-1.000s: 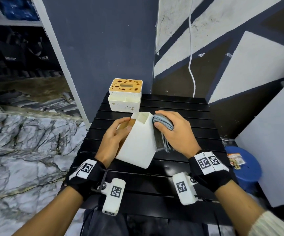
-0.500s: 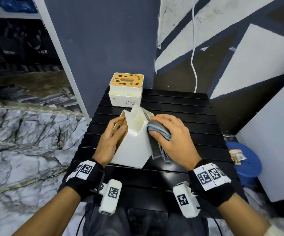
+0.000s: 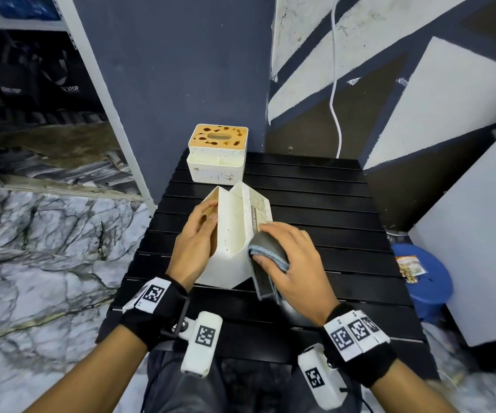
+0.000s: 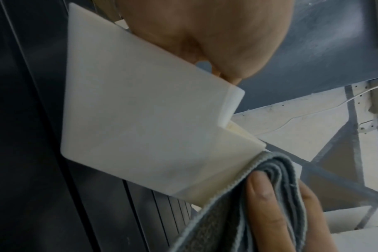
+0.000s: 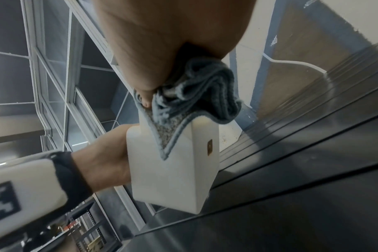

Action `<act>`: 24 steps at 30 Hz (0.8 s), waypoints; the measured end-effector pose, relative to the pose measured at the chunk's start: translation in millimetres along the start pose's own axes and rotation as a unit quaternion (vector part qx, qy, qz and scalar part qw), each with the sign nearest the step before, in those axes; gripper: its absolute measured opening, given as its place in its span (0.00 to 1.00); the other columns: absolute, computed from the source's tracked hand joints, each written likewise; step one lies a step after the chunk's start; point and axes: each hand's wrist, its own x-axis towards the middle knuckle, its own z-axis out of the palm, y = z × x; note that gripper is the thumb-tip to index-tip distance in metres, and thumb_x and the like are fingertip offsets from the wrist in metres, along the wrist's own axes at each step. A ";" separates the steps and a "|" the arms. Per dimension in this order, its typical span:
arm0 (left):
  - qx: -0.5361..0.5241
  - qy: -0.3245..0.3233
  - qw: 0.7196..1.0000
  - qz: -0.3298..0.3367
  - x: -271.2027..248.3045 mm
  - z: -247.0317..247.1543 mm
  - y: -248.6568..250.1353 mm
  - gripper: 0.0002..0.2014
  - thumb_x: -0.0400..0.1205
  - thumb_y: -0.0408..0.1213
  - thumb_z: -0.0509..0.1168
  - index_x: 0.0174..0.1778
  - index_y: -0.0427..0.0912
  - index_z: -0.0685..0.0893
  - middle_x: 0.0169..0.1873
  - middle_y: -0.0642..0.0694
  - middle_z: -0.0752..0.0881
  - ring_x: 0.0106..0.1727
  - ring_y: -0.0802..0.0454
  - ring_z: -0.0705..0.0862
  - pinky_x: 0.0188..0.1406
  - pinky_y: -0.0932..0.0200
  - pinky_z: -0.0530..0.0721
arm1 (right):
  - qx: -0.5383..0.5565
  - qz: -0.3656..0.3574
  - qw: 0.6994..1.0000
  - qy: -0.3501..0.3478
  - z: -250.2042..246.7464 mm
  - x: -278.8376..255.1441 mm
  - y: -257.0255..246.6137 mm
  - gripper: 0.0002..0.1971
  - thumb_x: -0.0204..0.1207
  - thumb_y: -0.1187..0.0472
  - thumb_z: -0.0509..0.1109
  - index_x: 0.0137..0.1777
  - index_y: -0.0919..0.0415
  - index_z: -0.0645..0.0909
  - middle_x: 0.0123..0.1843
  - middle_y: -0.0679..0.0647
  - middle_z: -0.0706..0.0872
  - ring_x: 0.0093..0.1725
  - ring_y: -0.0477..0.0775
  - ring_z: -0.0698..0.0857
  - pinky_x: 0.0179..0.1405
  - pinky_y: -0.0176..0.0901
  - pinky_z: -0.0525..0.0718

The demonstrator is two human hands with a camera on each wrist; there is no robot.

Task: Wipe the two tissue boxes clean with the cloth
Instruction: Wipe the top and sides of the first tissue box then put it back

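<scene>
A white tissue box (image 3: 235,234) is tipped on edge on the black slatted table (image 3: 315,210); it also shows as the box (image 4: 140,119) and the box (image 5: 173,170). My left hand (image 3: 197,234) grips its left side, fingers curled over the wooden lid. My right hand (image 3: 288,260) holds a folded grey-blue cloth (image 3: 266,257) against the box's right face; the cloth (image 4: 248,204) and the cloth (image 5: 194,95) sit at the box's edge. A second white tissue box (image 3: 217,156) with a brown-stained wooden lid stands at the table's far left.
A dark blue wall rises just behind the table, with a white cable (image 3: 334,84) hanging down it. Metal shelving (image 3: 32,84) stands at the left over a marble floor. A blue stool (image 3: 422,278) with a snack packet sits at the right beside a white panel.
The box has been turned so its open compartments face up and away. My right hand has slid the cloth down the box's right face toward me.
</scene>
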 end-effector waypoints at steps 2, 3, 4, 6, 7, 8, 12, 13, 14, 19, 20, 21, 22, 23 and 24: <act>0.002 0.011 1.000 0.003 -0.3 -0.3 -2.1 0.12 0.89 0.47 0.61 0.64 0.66 0.84 0.59 0.66 0.88 0.63 0.65 0.85 0.73 0.51 0.80 | 0.017 0.008 1.000 0.008 4.9 -5.3 -2.2 0.20 0.77 0.49 0.71 0.67 0.47 0.74 0.66 0.37 0.75 0.62 0.41 0.72 0.63 0.21 0.65; 0.006 0.013 1.000 0.008 -0.4 -0.5 -2.1 0.12 0.89 0.47 0.61 0.64 0.66 0.84 0.59 0.65 0.89 0.62 0.64 0.85 0.71 0.51 0.81 | 0.017 0.006 1.000 0.015 7.1 -6.3 -3.3 0.19 0.77 0.49 0.71 0.66 0.48 0.74 0.66 0.38 0.75 0.62 0.42 0.72 0.63 0.21 0.66; 0.010 0.011 1.000 0.014 -0.5 -0.5 -1.6 0.11 0.88 0.47 0.61 0.63 0.66 0.85 0.60 0.63 0.88 0.63 0.61 0.86 0.70 0.50 0.81 | 0.014 0.003 1.000 0.020 9.1 -6.3 -4.4 0.18 0.77 0.48 0.70 0.65 0.49 0.75 0.68 0.41 0.75 0.63 0.42 0.72 0.64 0.22 0.66; 0.017 0.005 1.000 0.022 -0.8 -0.6 -0.2 0.11 0.88 0.49 0.62 0.62 0.67 0.85 0.63 0.61 0.88 0.64 0.58 0.85 0.70 0.50 0.81 | 0.005 -0.002 1.000 0.018 11.2 -2.5 -7.2 0.17 0.78 0.46 0.68 0.64 0.49 0.75 0.69 0.44 0.75 0.63 0.43 0.71 0.65 0.22 0.65; 0.018 0.002 1.000 0.024 -0.9 -1.3 -0.1 0.11 0.87 0.49 0.62 0.63 0.66 0.85 0.63 0.61 0.87 0.65 0.58 0.85 0.70 0.50 0.81 | 0.003 -0.005 1.000 0.015 11.8 1.1 -8.3 0.17 0.78 0.46 0.67 0.64 0.49 0.75 0.69 0.44 0.75 0.63 0.43 0.71 0.65 0.22 0.64; 0.018 -0.001 1.000 0.026 -0.6 -1.5 0.2 0.12 0.85 0.51 0.62 0.63 0.67 0.85 0.63 0.61 0.88 0.65 0.58 0.85 0.69 0.51 0.81 | 0.005 -0.006 1.000 0.014 12.0 5.7 -8.9 0.17 0.79 0.46 0.67 0.64 0.50 0.75 0.69 0.44 0.76 0.63 0.44 0.72 0.65 0.22 0.64; 0.019 -0.003 0.999 0.027 -0.4 -0.2 0.6 0.14 0.82 0.55 0.63 0.63 0.67 0.85 0.61 0.59 0.89 0.63 0.55 0.87 0.66 0.53 0.83 | 0.029 0.030 0.999 0.032 12.3 26.3 -5.4 0.14 0.79 0.50 0.69 0.62 0.50 0.76 0.64 0.44 0.78 0.60 0.47 0.74 0.61 0.22 0.65; 0.020 -0.001 0.999 0.026 -0.2 0.9 0.1 0.13 0.83 0.53 0.64 0.63 0.67 0.85 0.61 0.59 0.89 0.62 0.56 0.87 0.65 0.54 0.83 | 0.027 0.037 0.998 0.037 12.7 29.0 -2.9 0.14 0.79 0.51 0.69 0.63 0.51 0.76 0.64 0.44 0.78 0.60 0.48 0.74 0.61 0.25 0.67; 0.020 0.004 0.999 0.025 0.3 2.1 -0.4 0.12 0.85 0.51 0.64 0.63 0.66 0.85 0.61 0.59 0.89 0.62 0.57 0.87 0.65 0.55 0.83 | 0.024 0.040 0.998 0.039 13.2 29.2 -0.8 0.15 0.79 0.51 0.68 0.63 0.51 0.76 0.65 0.44 0.78 0.61 0.48 0.74 0.62 0.29 0.68; 0.020 0.006 0.999 0.029 0.3 5.1 1.7 0.12 0.89 0.44 0.63 0.66 0.61 0.85 0.58 0.58 0.90 0.58 0.57 0.88 0.54 0.65 0.83 | 0.009 0.025 1.000 0.013 18.9 10.6 -6.4 0.24 0.81 0.40 0.57 0.74 0.45 0.71 0.78 0.45 0.68 0.72 0.44 0.65 0.71 0.21 0.53; 0.019 0.000 0.999 0.030 0.9 4.9 1.7 0.12 0.89 0.43 0.63 0.66 0.60 0.85 0.58 0.58 0.90 0.58 0.58 0.89 0.54 0.65 0.83 | 0.002 0.014 1.000 0.014 20.5 8.9 -7.4 0.24 0.81 0.40 0.56 0.75 0.44 0.71 0.79 0.45 0.67 0.71 0.44 0.65 0.71 0.21 0.52; 0.020 -0.005 0.999 0.032 1.3 4.3 1.5 0.12 0.89 0.43 0.63 0.66 0.60 0.85 0.58 0.58 0.91 0.58 0.57 0.89 0.55 0.63 0.84 | -0.001 0.004 1.000 0.019 21.5 9.4 -8.1 0.23 0.82 0.41 0.57 0.75 0.43 0.72 0.79 0.46 0.67 0.70 0.46 0.66 0.71 0.22 0.53; 0.020 -0.009 0.999 0.034 2.1 3.5 1.0 0.12 0.89 0.43 0.63 0.66 0.60 0.85 0.58 0.57 0.91 0.58 0.56 0.89 0.58 0.60 0.85 | -0.005 -0.002 1.000 0.027 22.0 12.1 -7.7 0.22 0.82 0.42 0.57 0.74 0.43 0.73 0.78 0.46 0.68 0.69 0.47 0.67 0.71 0.23 0.55; 0.019 -0.010 0.999 0.035 2.9 2.9 0.3 0.12 0.89 0.43 0.63 0.65 0.61 0.85 0.58 0.57 0.90 0.59 0.55 0.89 0.60 0.56 0.85 | -0.007 -0.003 0.999 0.034 22.6 16.1 -6.1 0.20 0.82 0.44 0.58 0.73 0.44 0.74 0.77 0.46 0.70 0.68 0.49 0.69 0.71 0.24 0.56; 0.019 -0.012 0.999 0.035 3.7 2.4 -0.7 0.12 0.89 0.43 0.63 0.65 0.62 0.85 0.59 0.56 0.90 0.60 0.54 0.88 0.63 0.53 0.85 | -0.007 0.000 0.999 0.040 23.0 20.1 -4.0 0.20 0.82 0.44 0.59 0.71 0.44 0.76 0.76 0.46 0.71 0.67 0.51 0.71 0.70 0.24 0.58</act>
